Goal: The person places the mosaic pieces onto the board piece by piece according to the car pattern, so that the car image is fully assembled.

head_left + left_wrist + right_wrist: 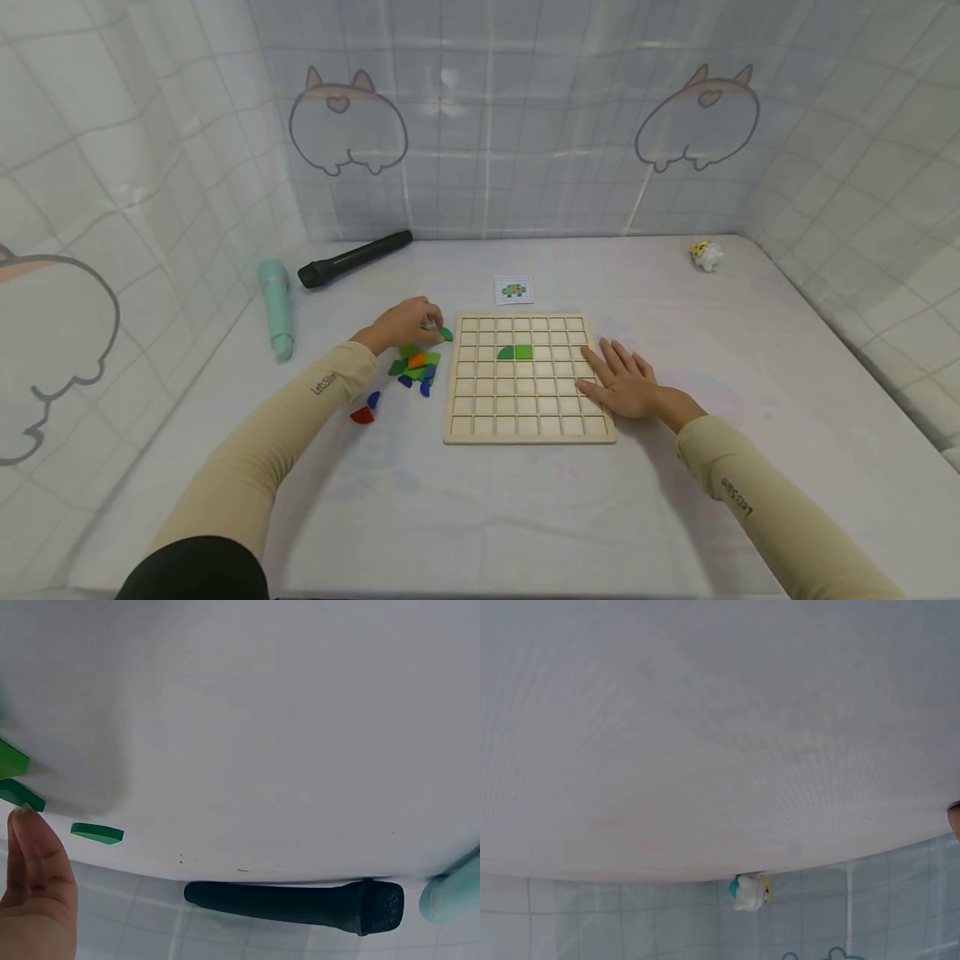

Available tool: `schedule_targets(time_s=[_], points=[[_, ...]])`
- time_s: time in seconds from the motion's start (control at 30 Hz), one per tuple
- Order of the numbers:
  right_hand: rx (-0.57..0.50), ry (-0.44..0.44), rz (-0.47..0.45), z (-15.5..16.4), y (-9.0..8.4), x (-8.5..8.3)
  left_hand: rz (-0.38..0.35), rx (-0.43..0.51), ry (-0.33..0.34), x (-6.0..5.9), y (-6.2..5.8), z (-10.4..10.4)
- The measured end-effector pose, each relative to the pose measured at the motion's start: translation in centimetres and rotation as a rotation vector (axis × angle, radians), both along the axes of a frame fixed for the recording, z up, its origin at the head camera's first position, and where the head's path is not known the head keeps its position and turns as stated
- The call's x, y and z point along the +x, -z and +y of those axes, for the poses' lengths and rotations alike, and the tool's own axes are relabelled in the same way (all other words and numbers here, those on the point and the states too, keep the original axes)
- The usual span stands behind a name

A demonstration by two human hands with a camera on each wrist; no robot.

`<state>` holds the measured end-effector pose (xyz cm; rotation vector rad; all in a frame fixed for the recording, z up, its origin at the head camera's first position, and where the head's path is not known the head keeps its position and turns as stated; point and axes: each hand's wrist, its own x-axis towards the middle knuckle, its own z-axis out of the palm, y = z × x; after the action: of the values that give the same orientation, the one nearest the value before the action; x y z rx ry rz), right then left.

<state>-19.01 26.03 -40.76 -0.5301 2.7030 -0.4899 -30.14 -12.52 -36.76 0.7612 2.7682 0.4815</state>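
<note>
At the upper left corner of the wooden grid board (529, 441), my left hand (405, 323) pinches a dark green curved piece (446, 334). The left wrist view has the fingertips at the edge of this green piece (22, 793), with another dark green piece (97, 833) lying apart on the cloth. On the board sit a green quarter-circle piece (506, 353) and a light green square (523, 352), side by side. My right hand (626, 387) rests on the board's right edge, fingers spread; its wrist view catches only a bit of finger.
Left of the board lie an orange piece (416, 361) among green and blue ones, and a red piece (362, 415). A pattern card (513, 290) lies behind the board. Farther out are a black microphone (355, 259), a teal microphone (277, 310) and a small white figurine (707, 255).
</note>
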Motion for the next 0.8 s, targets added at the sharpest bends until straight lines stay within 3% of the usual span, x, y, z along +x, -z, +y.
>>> schedule_targets(time_s=[0.37, 0.63, 0.8], points=[[0.017, 0.002, 0.001, 0.09, 0.06, 0.0, -0.049, -0.132, 0.079, -0.13, -0.15, -0.07], [0.006, 0.006, 0.006, -0.02, 0.12, 0.16, 0.053, -0.247, 0.157, 0.59, -0.52, 0.12], [0.001, 0.006, 0.009, -0.09, -0.07, 0.24, 0.091, -0.277, 0.17, 0.78, -0.64, 0.13]])
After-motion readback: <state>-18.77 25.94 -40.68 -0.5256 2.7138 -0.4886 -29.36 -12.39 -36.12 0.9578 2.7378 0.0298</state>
